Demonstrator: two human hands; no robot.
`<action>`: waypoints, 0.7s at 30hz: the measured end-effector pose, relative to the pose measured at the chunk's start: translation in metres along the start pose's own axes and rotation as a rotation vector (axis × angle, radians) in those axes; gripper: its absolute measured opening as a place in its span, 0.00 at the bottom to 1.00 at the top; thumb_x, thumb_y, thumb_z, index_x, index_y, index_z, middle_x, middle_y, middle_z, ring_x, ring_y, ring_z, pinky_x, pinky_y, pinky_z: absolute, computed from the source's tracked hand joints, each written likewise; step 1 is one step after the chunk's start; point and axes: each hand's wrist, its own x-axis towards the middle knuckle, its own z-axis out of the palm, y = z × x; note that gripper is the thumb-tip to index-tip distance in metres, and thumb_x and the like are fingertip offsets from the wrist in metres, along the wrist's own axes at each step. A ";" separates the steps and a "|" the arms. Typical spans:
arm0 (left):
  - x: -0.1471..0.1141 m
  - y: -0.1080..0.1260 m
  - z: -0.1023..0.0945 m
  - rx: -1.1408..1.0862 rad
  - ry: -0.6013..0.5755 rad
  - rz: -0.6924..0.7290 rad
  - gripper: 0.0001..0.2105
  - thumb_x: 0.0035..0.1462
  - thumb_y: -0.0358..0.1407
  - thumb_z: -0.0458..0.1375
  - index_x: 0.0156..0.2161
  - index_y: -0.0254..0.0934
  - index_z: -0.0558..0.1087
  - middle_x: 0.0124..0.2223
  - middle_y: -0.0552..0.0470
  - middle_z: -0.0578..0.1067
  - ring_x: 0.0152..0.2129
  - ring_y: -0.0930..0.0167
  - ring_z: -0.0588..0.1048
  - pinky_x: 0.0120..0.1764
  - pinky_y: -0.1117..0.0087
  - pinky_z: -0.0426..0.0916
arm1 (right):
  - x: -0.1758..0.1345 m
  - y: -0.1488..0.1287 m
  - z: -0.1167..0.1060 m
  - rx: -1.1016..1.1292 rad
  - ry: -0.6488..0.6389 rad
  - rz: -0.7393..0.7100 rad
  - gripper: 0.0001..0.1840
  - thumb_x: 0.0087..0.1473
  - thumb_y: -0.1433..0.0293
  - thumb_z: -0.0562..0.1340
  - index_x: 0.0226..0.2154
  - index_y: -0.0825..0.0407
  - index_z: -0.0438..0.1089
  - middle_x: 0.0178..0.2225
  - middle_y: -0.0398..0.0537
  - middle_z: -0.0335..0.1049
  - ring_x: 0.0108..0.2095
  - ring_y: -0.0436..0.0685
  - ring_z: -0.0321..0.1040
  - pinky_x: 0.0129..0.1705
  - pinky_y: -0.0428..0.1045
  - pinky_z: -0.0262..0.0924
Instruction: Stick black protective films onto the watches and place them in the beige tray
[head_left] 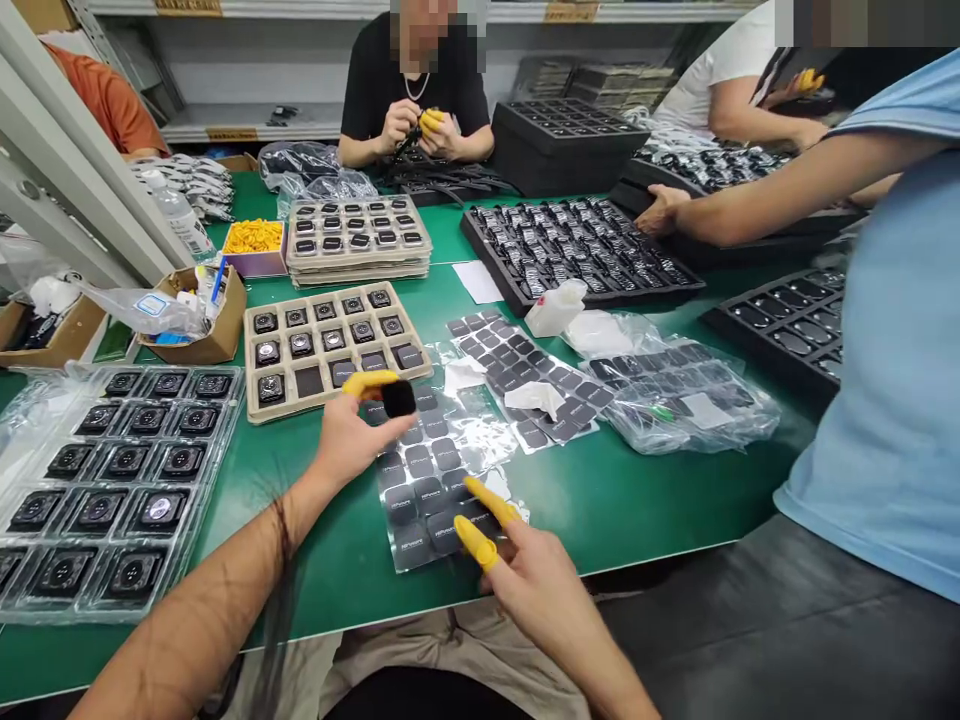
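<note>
My left hand (349,425), a yellow finger cot on its index finger, grips a black square smartwatch body (399,399) between thumb and finger, dark face toward me. Below it on the green table lies a clear sheet of dark square film stickers (411,500) with white print. My right hand (525,560), with yellow cots on thumb and index finger, is at that sheet's right side. Its two fingertips are apart, and whether they touch the sheet I cannot tell. Beyond my left hand sits a beige tray (250,385) of watch bodies, one front-row pocket holding no watch.
A clear plastic tray of watches (225,440) lies left. More sticker sheets (525,370), a plastic bag (690,400) and a white bottle (556,308) are at right. Behind are stacked trays (360,265), yellow finger cots (255,237) and a black tray (577,290). Co-workers surround the table; one stands close right.
</note>
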 end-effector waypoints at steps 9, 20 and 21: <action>0.002 0.010 -0.015 0.539 -0.593 0.043 0.17 0.51 0.33 0.65 0.49 0.43 0.76 0.41 0.54 0.82 0.38 0.65 0.81 0.43 0.65 0.73 | 0.118 -0.051 -0.022 -0.844 0.358 -0.321 0.31 0.59 0.59 0.64 0.57 0.65 0.68 0.49 0.72 0.72 0.54 0.75 0.66 0.53 0.62 0.60; 0.037 0.024 -0.069 0.623 -0.949 0.000 0.19 0.46 0.36 0.67 0.46 0.41 0.78 0.33 0.55 0.79 0.30 0.68 0.78 0.35 0.71 0.69 | 0.151 -0.056 -0.027 -0.718 0.293 -0.251 0.36 0.56 0.56 0.66 0.63 0.52 0.64 0.55 0.65 0.64 0.48 0.68 0.72 0.46 0.56 0.64; 0.039 0.025 -0.073 0.606 -0.984 -0.022 0.19 0.45 0.36 0.68 0.46 0.41 0.78 0.34 0.55 0.80 0.31 0.68 0.78 0.35 0.72 0.70 | 0.161 -0.058 -0.030 -0.685 0.301 -0.299 0.32 0.56 0.59 0.67 0.60 0.51 0.68 0.54 0.63 0.66 0.49 0.68 0.72 0.46 0.55 0.63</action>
